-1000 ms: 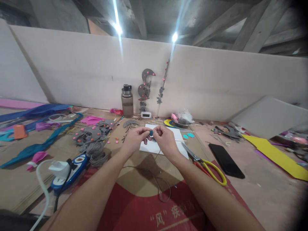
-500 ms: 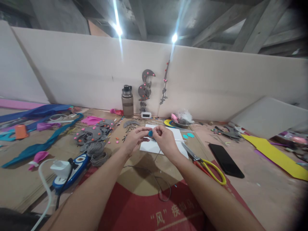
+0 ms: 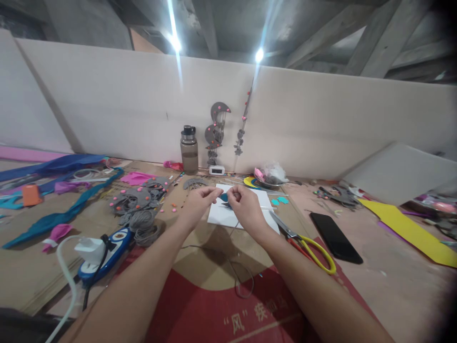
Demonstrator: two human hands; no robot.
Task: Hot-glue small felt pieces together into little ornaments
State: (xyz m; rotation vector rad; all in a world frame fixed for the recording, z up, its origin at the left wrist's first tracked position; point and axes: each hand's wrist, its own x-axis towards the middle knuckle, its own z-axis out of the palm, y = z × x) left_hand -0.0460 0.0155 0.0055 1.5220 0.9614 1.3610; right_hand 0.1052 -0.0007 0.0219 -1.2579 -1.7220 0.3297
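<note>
Piece (image 3: 224,196), blue, rounded, pinched in right hand (image 3: 244,205) grip; left hand (image 3: 196,204) grip: cannot tell; thin cord (image 3: 234,272) looped nearby.

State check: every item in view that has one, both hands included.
Left hand: fingertips together beside the blue piece; grip unclear
Right hand: pinching the blue piece
Blue piece: held above the white sheet
White sheet: lying flat
Scissors: lying down, blades apparently closed
Phone: flat, screen dark
Bottle: upright, capped, partly filled
White adapter: plugged into the power strip
Grey cord bundle: coiled
</note>
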